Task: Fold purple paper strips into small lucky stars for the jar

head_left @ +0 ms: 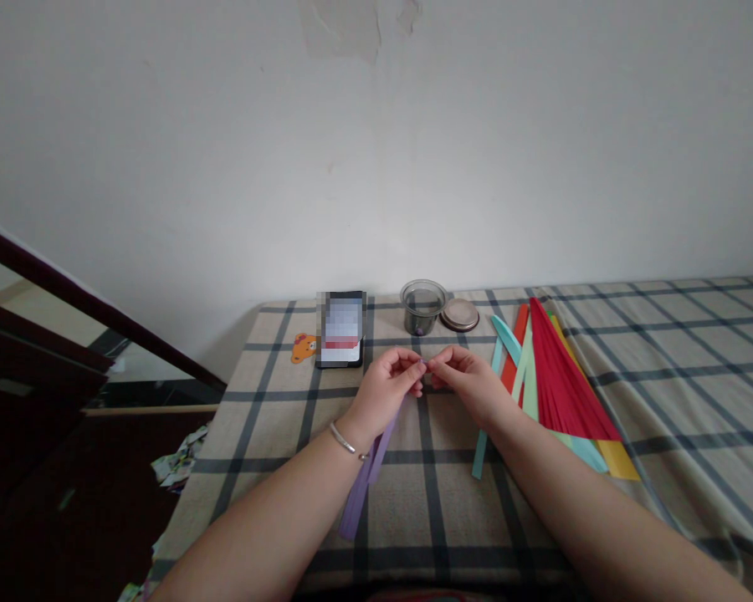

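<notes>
Both hands mid-table, fingertips nearly meeting. Left hand: thumb and fingers pinched on a tiny purple piece. Right hand: thumb and index drawn together right beside that piece; contact too small to make out, can't tell if it's gripping too.

Long flat purple paper strips run from under the left hand toward the near side, beside the left wrist. Can't tell if the left palm holds them or if they join the tiny piece. Silver open-ended bangle on the left wrist.

Far side, just beyond the hands: clear round wide-rimmed plastic tub, upright, uncovered. Purple spot at its base, can't tell if inside or in front. Round brownish-grey lid just right of the tub, flat on the cloth.

Far left: dark-framed device with a lit screen, screen partly pixelated; orange bear-head cutout just left of it.

Right: fanned stack of red paper strips, overlapping orange, pale green, light blue and yellow ones.

All on a beige tablecloth with dark grey-blue checks, far edge along a grey-white wall.
</notes>
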The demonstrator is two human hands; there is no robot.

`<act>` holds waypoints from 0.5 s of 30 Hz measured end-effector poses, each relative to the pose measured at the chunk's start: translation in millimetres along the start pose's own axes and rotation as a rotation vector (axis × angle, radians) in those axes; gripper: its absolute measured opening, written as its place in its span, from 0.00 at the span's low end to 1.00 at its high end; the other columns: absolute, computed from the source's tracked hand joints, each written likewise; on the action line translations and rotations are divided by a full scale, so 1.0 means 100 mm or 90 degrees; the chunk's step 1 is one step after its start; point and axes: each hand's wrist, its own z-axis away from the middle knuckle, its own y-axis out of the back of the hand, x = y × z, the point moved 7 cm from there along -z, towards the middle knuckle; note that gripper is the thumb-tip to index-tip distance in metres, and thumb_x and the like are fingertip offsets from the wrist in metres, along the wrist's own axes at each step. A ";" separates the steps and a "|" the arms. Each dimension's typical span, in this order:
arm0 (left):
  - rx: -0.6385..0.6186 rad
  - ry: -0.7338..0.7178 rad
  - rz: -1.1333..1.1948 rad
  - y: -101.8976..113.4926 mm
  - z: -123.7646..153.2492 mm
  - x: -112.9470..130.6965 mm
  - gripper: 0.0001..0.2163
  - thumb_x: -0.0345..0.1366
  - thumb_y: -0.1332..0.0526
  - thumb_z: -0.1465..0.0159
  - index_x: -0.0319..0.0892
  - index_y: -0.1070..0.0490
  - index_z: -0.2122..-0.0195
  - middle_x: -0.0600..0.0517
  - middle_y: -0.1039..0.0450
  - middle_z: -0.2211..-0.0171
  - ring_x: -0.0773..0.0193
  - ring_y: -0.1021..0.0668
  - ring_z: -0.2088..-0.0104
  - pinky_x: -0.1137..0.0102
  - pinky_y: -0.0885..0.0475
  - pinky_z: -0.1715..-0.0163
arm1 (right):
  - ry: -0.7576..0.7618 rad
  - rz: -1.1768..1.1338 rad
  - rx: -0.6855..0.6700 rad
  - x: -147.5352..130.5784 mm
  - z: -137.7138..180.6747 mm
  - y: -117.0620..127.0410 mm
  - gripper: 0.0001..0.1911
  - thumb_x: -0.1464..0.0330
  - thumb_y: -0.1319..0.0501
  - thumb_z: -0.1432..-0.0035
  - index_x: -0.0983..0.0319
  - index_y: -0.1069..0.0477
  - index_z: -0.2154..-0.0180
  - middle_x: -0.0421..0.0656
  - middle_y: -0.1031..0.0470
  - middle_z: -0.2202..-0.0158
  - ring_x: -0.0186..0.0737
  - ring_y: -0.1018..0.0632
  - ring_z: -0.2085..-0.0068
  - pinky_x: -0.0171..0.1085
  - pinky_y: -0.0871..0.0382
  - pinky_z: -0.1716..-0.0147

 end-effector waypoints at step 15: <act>0.002 -0.100 -0.157 0.02 0.05 0.11 0.08 0.38 0.41 0.40 0.38 0.30 0.64 0.51 0.28 0.69 0.70 0.27 0.74 0.72 0.28 0.72 | 0.026 0.019 -0.005 -0.03 0.00 -0.02 0.16 0.58 0.31 0.60 0.62 0.32 0.78 0.35 0.31 0.80 0.30 0.31 0.77 0.33 0.38 0.74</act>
